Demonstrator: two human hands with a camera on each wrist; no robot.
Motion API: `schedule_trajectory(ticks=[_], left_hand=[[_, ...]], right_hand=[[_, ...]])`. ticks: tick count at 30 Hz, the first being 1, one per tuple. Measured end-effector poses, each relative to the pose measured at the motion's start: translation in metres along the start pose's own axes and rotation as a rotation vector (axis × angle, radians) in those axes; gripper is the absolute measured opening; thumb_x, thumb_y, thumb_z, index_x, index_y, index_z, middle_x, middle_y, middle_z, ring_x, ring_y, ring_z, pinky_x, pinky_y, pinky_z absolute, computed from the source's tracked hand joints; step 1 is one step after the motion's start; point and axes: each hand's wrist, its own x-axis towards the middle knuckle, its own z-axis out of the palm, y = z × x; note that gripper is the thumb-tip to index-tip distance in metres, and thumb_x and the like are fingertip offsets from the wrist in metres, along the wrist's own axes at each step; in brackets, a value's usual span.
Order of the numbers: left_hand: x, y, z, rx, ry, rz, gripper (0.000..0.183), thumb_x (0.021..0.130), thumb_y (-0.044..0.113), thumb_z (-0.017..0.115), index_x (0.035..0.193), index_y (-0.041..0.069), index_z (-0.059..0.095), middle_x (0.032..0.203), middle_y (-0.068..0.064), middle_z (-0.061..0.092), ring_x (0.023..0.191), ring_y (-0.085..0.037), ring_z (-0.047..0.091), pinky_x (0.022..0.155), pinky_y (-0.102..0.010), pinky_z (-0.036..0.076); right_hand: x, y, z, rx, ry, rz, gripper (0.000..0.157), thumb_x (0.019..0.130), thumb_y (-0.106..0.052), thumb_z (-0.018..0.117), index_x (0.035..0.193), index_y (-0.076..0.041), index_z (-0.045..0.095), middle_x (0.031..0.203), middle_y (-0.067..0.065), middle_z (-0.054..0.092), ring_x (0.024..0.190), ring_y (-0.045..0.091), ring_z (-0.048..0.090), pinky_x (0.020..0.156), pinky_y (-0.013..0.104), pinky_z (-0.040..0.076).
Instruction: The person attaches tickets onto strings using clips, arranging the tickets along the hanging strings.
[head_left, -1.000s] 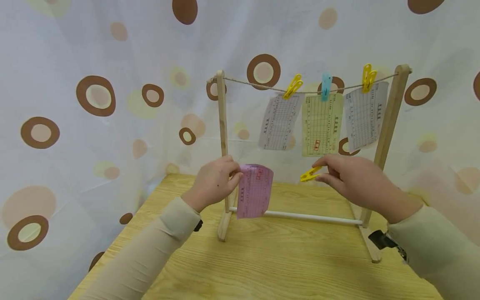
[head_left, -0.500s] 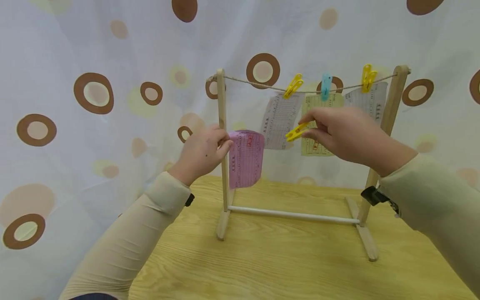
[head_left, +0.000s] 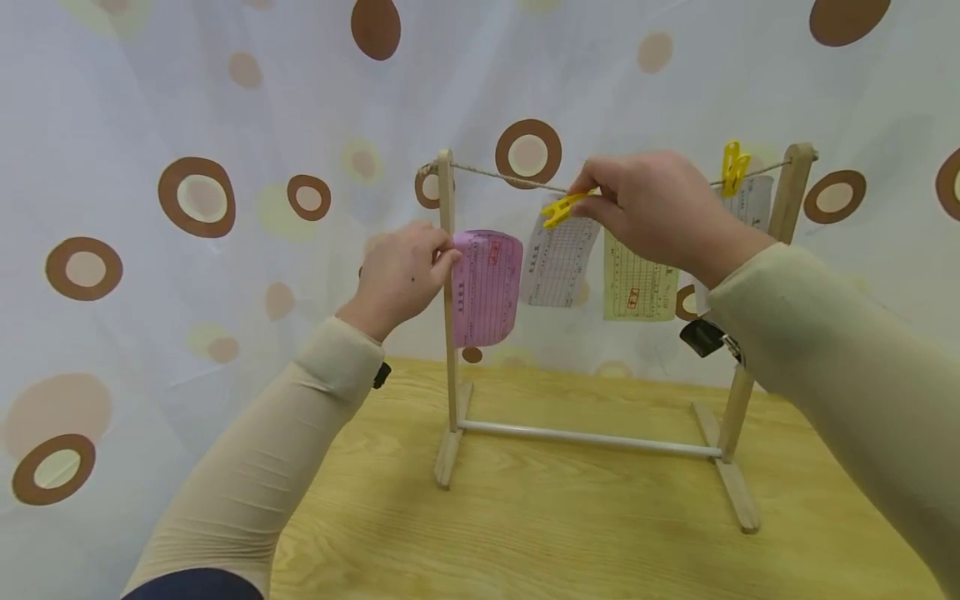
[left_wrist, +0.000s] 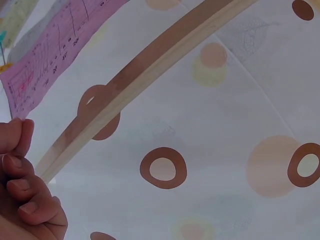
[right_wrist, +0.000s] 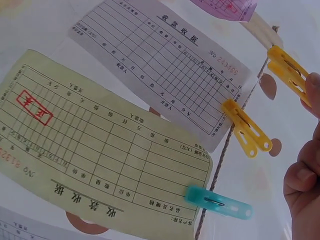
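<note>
My left hand (head_left: 401,271) pinches a pink receipt slip (head_left: 487,287) at its upper left corner, beside the stand's left post (head_left: 446,196). The slip hangs upright below the rope (head_left: 498,174). My right hand (head_left: 660,208) pinches a yellow clothespin (head_left: 557,212) by its handle end, its nose pointing left. In the head view this clothespin overlaps the top of a white receipt (head_left: 562,262). The right wrist view shows another yellow clothespin (right_wrist: 245,130) fastening that receipt to the rope, and a teal clothespin (right_wrist: 217,202) on a yellow-green receipt (right_wrist: 107,145). My right hand hides both in the head view.
At the rope's right end, yellow clothespins (head_left: 735,167) fasten another pale receipt (head_left: 752,202), partly behind my right arm. The wooden stand has a right post (head_left: 799,183) and a white lower bar (head_left: 592,440). It stands on a wood-grain table (head_left: 570,517), before a patterned curtain (head_left: 247,333).
The left hand has raised the pink receipt slip and shifted it slightly left, up beside the post. The right hand has carried the yellow clothespin up and left towards the rope.
</note>
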Motion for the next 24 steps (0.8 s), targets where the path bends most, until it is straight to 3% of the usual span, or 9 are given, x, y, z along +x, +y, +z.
schedule_trajectory(ticks=[9,18,24], left_hand=[[0.025,-0.001,-0.010,-0.006,0.016,-0.038,0.023,0.103,0.027,0.062,0.100,0.008,0.072,0.093,-0.006,0.061,0.077,-0.022,0.055,0.064,-0.038,0.046],[0.039,-0.001,-0.012,0.035,0.037,-0.064,0.025,0.104,0.031,0.060,0.103,0.009,0.072,0.096,-0.003,0.061,0.081,-0.020,0.057,0.067,-0.038,0.049],[0.046,0.005,-0.012,0.064,0.027,-0.069,0.027,0.104,0.034,0.059,0.107,0.011,0.073,0.097,-0.002,0.062,0.080,-0.018,0.059,0.068,-0.037,0.050]], right_hand=[[0.034,0.003,-0.001,0.016,0.009,0.084,0.020,0.102,-0.026,0.063,0.103,-0.008,0.072,0.091,0.007,0.073,0.069,0.021,0.053,0.065,0.037,0.038],[0.058,0.005,0.003,0.039,-0.072,0.180,0.025,0.105,-0.031,0.058,0.109,-0.010,0.071,0.105,0.004,0.074,0.077,0.023,0.053,0.069,0.037,0.039],[0.068,0.000,0.009,0.076,-0.124,0.235,0.025,0.106,-0.032,0.056,0.109,-0.010,0.068,0.107,0.005,0.075,0.075,0.022,0.058,0.067,0.036,0.047]])
